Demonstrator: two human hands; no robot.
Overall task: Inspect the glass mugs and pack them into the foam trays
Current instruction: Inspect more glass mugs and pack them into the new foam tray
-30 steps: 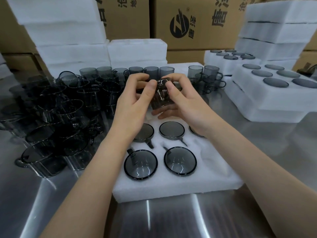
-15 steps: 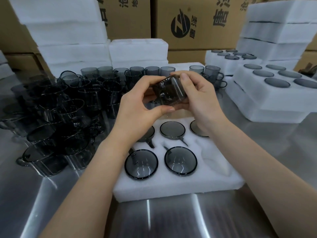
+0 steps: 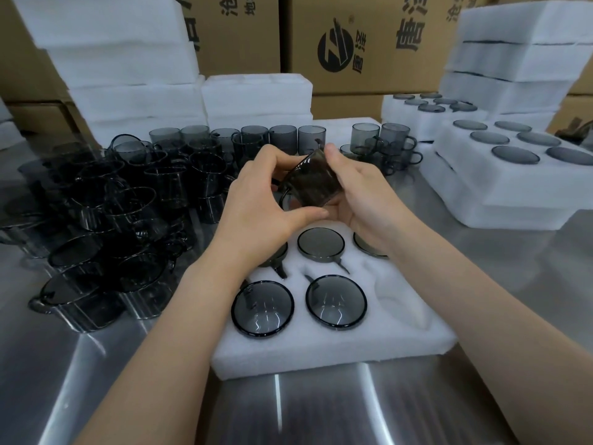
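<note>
Mug (image 3: 309, 181) of smoked glass, tipped on its side at centre frame above the foam tray (image 3: 321, 351), looks to be under inspection. The left hand (image 3: 266, 194) and right hand (image 3: 362, 191) each grip one end, fingers and thumb curled round it. Five packed mugs (image 3: 262, 308) show in the tray, and one pocket (image 3: 398, 297) at lower right is vacant. Many loose mugs (image 3: 128, 203) wait at left, and filled trays (image 3: 513, 187) sit at right.
</note>
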